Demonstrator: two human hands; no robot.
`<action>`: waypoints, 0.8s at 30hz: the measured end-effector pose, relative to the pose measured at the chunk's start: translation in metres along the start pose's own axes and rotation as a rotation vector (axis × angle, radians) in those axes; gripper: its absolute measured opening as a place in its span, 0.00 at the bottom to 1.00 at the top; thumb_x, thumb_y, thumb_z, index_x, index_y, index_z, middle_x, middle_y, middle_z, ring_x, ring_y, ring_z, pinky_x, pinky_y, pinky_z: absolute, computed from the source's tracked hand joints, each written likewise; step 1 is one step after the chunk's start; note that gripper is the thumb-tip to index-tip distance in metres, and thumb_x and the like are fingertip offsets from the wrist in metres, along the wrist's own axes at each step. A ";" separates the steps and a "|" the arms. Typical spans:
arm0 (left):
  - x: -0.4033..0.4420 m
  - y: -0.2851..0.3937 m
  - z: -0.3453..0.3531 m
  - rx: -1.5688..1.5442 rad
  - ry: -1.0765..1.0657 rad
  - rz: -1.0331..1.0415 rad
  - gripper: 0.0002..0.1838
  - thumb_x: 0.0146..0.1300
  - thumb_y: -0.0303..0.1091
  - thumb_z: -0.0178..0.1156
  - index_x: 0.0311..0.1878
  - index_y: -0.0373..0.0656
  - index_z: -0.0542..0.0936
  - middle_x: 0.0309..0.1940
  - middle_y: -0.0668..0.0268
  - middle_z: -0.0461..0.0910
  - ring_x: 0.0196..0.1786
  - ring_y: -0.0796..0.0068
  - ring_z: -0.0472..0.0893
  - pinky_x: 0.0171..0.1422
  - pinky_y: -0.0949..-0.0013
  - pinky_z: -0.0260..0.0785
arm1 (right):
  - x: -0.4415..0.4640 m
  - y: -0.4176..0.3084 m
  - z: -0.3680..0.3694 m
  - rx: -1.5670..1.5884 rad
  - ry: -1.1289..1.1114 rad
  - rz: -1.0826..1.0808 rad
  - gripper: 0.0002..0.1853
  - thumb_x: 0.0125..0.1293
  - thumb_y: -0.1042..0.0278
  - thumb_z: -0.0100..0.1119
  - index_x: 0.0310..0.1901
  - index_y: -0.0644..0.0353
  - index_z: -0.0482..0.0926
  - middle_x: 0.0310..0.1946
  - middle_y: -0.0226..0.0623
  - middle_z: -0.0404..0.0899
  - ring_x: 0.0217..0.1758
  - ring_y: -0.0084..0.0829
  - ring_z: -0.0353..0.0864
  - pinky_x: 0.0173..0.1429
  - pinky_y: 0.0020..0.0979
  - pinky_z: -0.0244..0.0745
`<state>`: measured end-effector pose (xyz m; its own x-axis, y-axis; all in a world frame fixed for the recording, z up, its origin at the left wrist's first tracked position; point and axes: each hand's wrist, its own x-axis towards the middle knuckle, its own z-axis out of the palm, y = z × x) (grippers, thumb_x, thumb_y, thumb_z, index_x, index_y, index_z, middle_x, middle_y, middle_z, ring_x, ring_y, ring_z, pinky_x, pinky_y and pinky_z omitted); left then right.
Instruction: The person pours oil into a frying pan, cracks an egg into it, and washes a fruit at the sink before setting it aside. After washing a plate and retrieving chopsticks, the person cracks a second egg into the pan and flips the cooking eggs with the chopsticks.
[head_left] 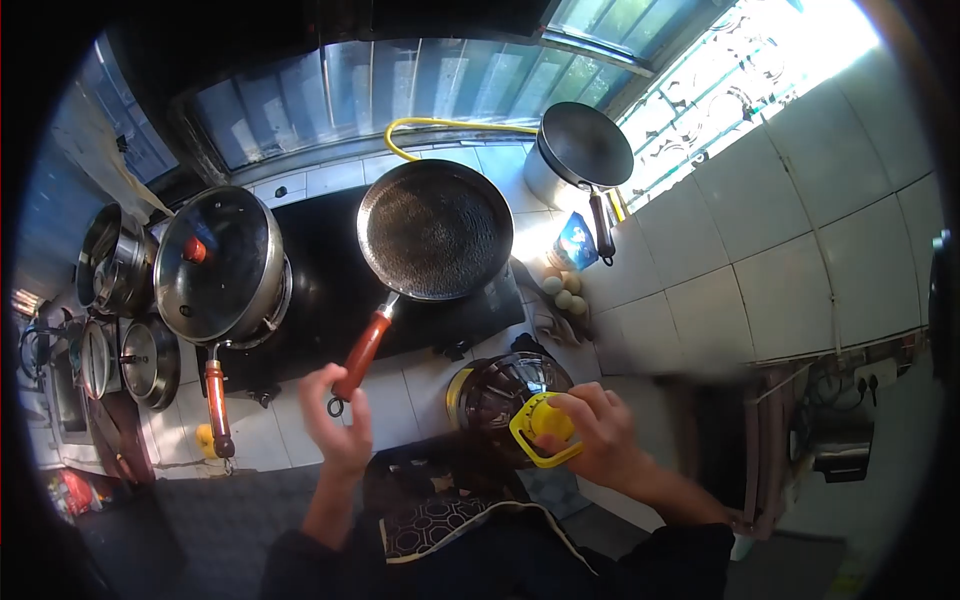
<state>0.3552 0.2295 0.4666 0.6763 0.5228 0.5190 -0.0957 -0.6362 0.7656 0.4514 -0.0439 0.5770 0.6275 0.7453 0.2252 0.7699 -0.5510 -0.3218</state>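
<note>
My right hand [602, 435] grips the yellow cap [550, 425] of a large clear plastic jug [500, 392], with the fingers and thumb around the cap. A yellow carry handle [522, 440] rings the neck. The jug's contents look dark. My left hand [338, 425] is open beside the end of a red-brown pan handle [364, 352], with thumb and fingers apart; whether it touches the handle I cannot tell. That handle belongs to a dark frying pan [435, 230] on the black stove [325, 240]. The pan's inside shows a textured surface.
Left on the stove sits a lidded pan [222, 265], its handle pointing toward me. Further left are steel pots [118, 260] and a lid [150, 362]. Back right stands a pot with a dark pan [585, 145] on top. Eggs [563, 300] and a blue packet [577, 243] lie nearby.
</note>
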 end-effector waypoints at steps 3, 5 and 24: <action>-0.020 0.015 0.022 -0.170 -0.289 0.021 0.21 0.52 0.35 0.61 0.48 0.35 0.70 0.40 0.56 0.72 0.44 0.62 0.73 0.52 0.64 0.64 | 0.006 -0.002 -0.007 0.029 -0.112 0.056 0.23 0.48 0.56 0.67 0.41 0.60 0.71 0.39 0.38 0.71 0.30 0.34 0.74 0.36 0.33 0.67; -0.028 0.027 0.034 -0.182 -0.593 0.056 0.37 0.45 0.43 0.70 0.55 0.36 0.65 0.49 0.52 0.69 0.53 0.56 0.69 0.58 0.59 0.61 | 0.012 0.003 -0.012 0.044 -0.318 0.069 0.26 0.46 0.56 0.68 0.42 0.61 0.69 0.41 0.40 0.68 0.32 0.39 0.75 0.37 0.35 0.69; -0.072 0.031 0.083 -0.317 -0.625 0.150 0.57 0.30 0.48 0.75 0.63 0.38 0.55 0.62 0.45 0.53 0.64 0.43 0.56 0.67 0.49 0.50 | 0.023 0.000 -0.026 -0.032 -0.550 0.023 0.26 0.44 0.58 0.69 0.38 0.61 0.64 0.34 0.43 0.67 0.33 0.43 0.73 0.38 0.35 0.66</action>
<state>0.3645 0.1250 0.4210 0.9220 -0.0401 0.3851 -0.3638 -0.4304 0.8260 0.4687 -0.0364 0.6059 0.4983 0.8142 -0.2980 0.7650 -0.5746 -0.2907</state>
